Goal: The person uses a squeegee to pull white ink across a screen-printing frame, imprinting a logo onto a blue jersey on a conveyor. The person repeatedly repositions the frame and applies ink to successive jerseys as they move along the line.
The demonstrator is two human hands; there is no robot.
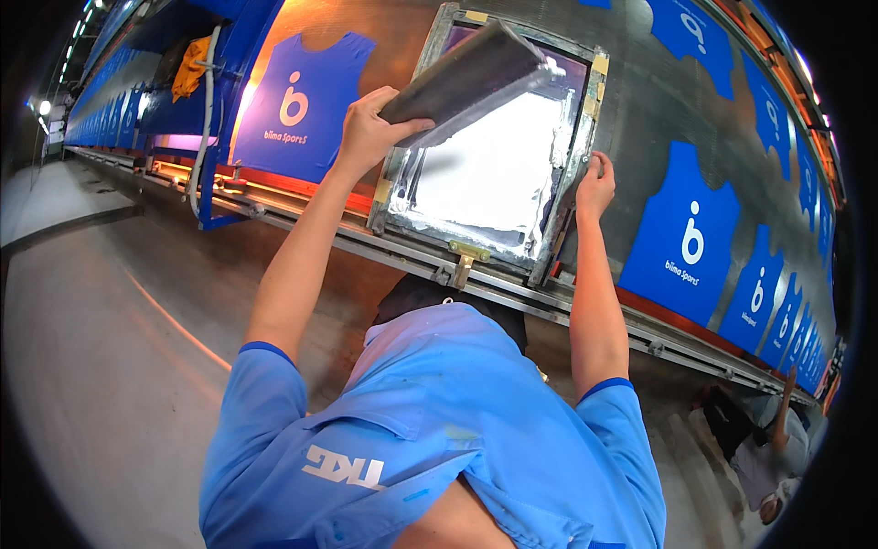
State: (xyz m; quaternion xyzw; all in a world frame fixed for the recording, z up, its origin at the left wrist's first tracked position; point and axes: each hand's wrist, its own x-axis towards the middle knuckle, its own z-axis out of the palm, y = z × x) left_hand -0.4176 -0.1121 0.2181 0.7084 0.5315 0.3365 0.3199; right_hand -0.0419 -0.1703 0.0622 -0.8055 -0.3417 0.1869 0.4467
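Note:
A metal-framed printing screen (578, 156) lies on a long printing table (631, 137), its mesh (485, 178) covered in white ink. My left hand (370, 128) grips a long dark squeegee (466, 73) and holds it tilted above the upper left part of the screen. My right hand (594, 183) is closed on the frame's right edge. A blue vest-shaped fabric piece (297, 101) with a white logo lies just left of the frame, and another (686, 233) lies just to its right.
Several more blue fabric pieces (764, 293) line the table in both directions. A metal rail (512, 293) runs along the table's near edge. Another person (768, 448) is at the lower right. Grey concrete floor (101, 302) spreads to the left.

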